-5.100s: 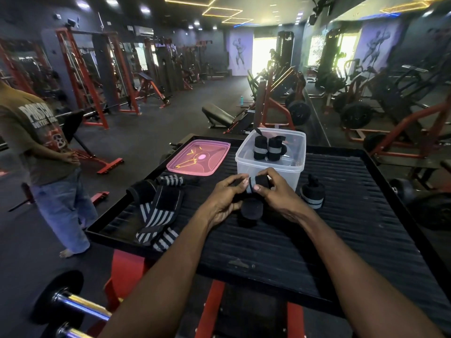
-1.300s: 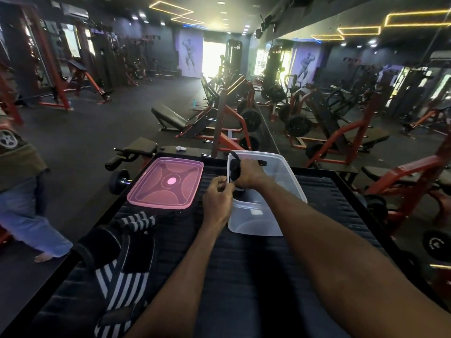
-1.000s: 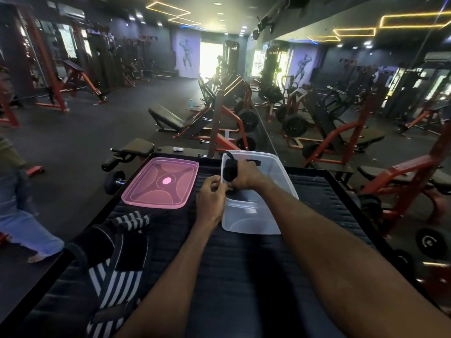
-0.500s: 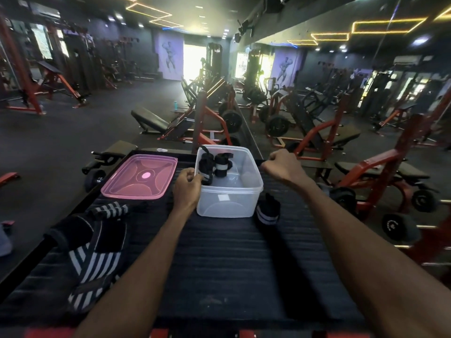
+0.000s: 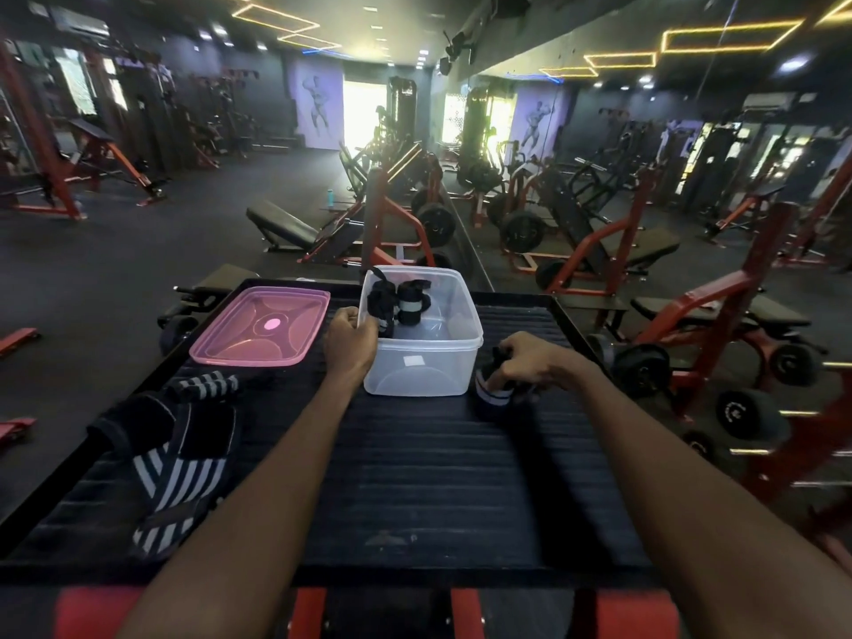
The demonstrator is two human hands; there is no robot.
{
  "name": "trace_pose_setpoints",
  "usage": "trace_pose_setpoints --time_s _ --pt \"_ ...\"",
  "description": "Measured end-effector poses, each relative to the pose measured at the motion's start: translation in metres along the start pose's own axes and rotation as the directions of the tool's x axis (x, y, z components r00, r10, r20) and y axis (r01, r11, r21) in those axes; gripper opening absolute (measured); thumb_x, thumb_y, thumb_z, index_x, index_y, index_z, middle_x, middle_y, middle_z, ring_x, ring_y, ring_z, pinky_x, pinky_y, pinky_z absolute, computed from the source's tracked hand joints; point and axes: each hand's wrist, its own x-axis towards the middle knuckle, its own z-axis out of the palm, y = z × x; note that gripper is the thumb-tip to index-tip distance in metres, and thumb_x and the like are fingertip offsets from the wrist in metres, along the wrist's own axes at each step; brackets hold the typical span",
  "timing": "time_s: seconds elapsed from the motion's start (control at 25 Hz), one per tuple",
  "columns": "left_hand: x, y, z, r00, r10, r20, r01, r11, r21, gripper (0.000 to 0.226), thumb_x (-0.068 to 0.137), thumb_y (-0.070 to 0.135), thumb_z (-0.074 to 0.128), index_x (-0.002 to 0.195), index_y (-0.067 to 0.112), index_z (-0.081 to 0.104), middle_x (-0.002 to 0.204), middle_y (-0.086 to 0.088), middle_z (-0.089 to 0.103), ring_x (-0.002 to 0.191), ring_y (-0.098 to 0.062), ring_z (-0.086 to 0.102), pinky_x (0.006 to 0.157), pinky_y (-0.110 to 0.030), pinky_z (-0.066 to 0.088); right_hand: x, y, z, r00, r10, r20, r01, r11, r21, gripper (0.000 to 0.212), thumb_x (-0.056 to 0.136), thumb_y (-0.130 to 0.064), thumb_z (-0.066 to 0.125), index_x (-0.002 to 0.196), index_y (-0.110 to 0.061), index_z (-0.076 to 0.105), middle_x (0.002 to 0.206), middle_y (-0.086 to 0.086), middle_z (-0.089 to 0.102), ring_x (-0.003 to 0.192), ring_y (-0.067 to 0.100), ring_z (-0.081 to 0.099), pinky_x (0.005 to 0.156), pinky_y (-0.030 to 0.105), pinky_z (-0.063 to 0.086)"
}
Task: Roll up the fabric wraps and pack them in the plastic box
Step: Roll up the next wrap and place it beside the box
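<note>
Nearest, on the left of the black ribbed platform [image 5: 428, 477], several striped fabric wraps [image 5: 170, 472] are left unrolled in a loose heap, seemingly kept within reach for rolling. Further on, a rolled wrap [image 5: 492, 395] standing just right of the plastic box [image 5: 426, 357] is pinched at its top by the curled fingers of the right hand [image 5: 530, 362], a grip suited to lifting it over the rim. The box's left wall is held by the left hand [image 5: 350, 345], fingers curled over the rim, probably to steady it. Two rolled wraps [image 5: 397, 303] are stood upright against the box's far-left corner, so room is spared. The pink lid [image 5: 263, 327] is set aside beside the box, leaving it open.
</note>
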Motion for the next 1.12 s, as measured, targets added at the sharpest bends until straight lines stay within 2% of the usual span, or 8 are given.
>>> trace_pose_setpoints --time_s 0.16,0.32,0.48,0.6,0.72,0.8,0.92,1.12 --pt "0.006 0.0 -0.003 1.0 -0.031 -0.002 0.031 0.999 0.027 0.024 0.088 0.025 0.061 0.109 0.014 0.064 0.1 0.0 0.064 0.1 -0.026 0.059 0.094 -0.04 0.048 -0.006 -0.018 -0.03 0.984 -0.037 -0.173 0.043 0.999 0.031 0.023 0.048 -0.033 0.066 0.052 -0.011 0.065 0.06 0.012 0.065 0.059 0.032 0.061 0.054 0.036 0.047" --pt "0.013 0.003 -0.004 0.999 -0.043 -0.008 0.043 0.999 -0.003 0.022 0.088 0.021 0.061 0.108 0.012 0.065 0.1 0.0 0.064 0.095 -0.024 0.057 0.084 -0.033 0.042 -0.01 -0.055 -0.055 0.9 -0.107 -0.423 0.18 0.974 0.136 0.02 0.08 -0.029 0.063 0.069 -0.013 0.064 0.066 0.004 0.062 0.059 0.019 0.057 0.051 0.025 0.04" --pt "0.019 0.002 -0.004 0.999 -0.048 -0.01 0.047 0.995 -0.092 0.02 0.09 0.018 0.057 0.104 0.009 0.068 0.088 0.003 0.064 0.086 -0.02 0.057 0.077 -0.03 0.04 0.022 -0.09 -0.04 0.904 -0.219 -0.367 0.275 0.955 0.109 0.012 0.085 -0.021 0.067 0.086 -0.01 0.064 0.081 0.007 0.066 0.067 0.017 0.061 0.054 0.025 0.047" --pt "0.025 -0.001 -0.004 0.999 -0.048 -0.001 0.047 0.985 -0.169 0.017 0.091 0.018 0.056 0.098 0.011 0.07 0.091 0.002 0.067 0.082 -0.015 0.058 0.069 -0.028 0.042 0.064 -0.103 -0.016 0.915 -0.229 -0.333 0.25 0.968 0.019 0.023 0.082 -0.018 0.072 0.1 -0.005 0.065 0.09 0.012 0.07 0.073 0.02 0.067 0.053 0.024 0.054" --pt "0.032 -0.01 -0.005 0.998 -0.046 0.036 0.054 0.962 -0.266 0.015 0.09 0.018 0.058 0.091 0.015 0.072 0.097 -0.002 0.073 0.086 -0.017 0.065 0.074 -0.031 0.05 0.095 -0.112 0.01 0.911 -0.235 -0.339 0.223 0.972 -0.075 0.042 0.075 -0.02 0.076 0.112 -0.006 0.064 0.098 0.012 0.07 0.085 0.023 0.069 0.074 0.033 0.062" --pt "0.037 -0.018 -0.005 0.997 -0.047 0.057 0.062 0.953 -0.295 0.014 0.086 0.018 0.059 0.086 0.016 0.073 0.096 -0.005 0.074 0.09 -0.021 0.068 0.08 -0.036 0.054 0.113 -0.117 0.024 0.911 -0.225 -0.346 0.186 0.972 -0.142 0.043 0.074 -0.019 0.076 0.114 -0.006 0.065 0.102 0.012 0.07 0.094 0.026 0.069 0.084 0.04 0.061" --pt "0.04 -0.021 -0.003 0.997 -0.05 0.062 0.067 0.948 -0.311 0.017 0.085 0.014 0.059 0.091 0.01 0.073 0.097 -0.006 0.074 0.088 -0.019 0.066 0.078 -0.033 0.052 0.13 -0.124 0.034 0.931 -0.206 -0.301 0.128 0.957 -0.259 0.03 0.082 -0.018 0.073 0.109 -0.007 0.066 0.102 0.009 0.065 0.106 0.027 0.063 0.094 0.036 0.054" --pt "0.042 -0.02 -0.004 0.998 -0.044 0.051 0.058 0.951 -0.305 0.013 0.087 0.015 0.06 0.09 0.014 0.072 0.098 0.0 0.071 0.087 -0.013 0.064 0.078 -0.03 0.051 0.149 -0.129 0.041 0.922 -0.204 -0.328 0.107 0.951 -0.29 0.035 0.085 -0.019 0.074 0.117 -0.008 0.064 0.118 0.013 0.066 0.115 0.03 0.06 0.093 0.036 0.049"
